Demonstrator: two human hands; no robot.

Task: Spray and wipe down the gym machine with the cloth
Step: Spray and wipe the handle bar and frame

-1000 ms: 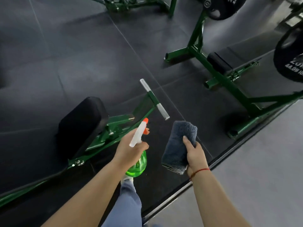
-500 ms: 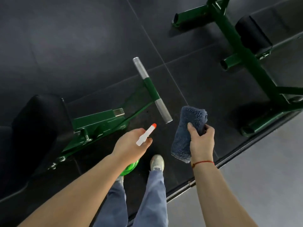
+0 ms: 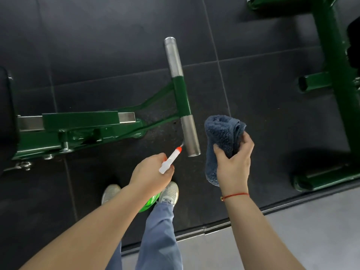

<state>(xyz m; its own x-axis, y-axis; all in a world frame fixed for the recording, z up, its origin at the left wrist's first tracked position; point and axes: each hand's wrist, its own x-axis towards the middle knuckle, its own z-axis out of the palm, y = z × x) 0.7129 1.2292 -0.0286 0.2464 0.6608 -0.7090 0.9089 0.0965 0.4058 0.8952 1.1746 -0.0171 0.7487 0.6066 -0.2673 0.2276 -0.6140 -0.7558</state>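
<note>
left hand (image 3: 152, 172): fingers clenched round spray bottle (image 3: 169, 161); orange nozzle tip just beside the handle's (image 3: 191, 137) near silver end
right hand (image 3: 233, 162): thumb and fingers grasping folded blue cloth (image 3: 222, 131), held just right of that handle end, apart from it
machine (image 3: 81, 121): green frame on black floor mat (image 3: 97, 45), handle toward the mat's near edge
second frame (image 3: 329, 55): mat's right side, well apart
shoes (image 3: 169, 193): near the mat's near edge

Place: gym, weights area.
Floor: dark rubber tiles (image 3: 97, 45) w/ visible seams; smooth grey floor (image 3: 311, 221) past mat edge.
Equip: green steel gym machine (image 3: 81, 123); crossbar w/ knurled chrome grip (image 3: 191, 137) at each end; black pad (image 3: 5, 104) at far left.
2nd unit: another green frame (image 3: 331, 75), right side.
</note>
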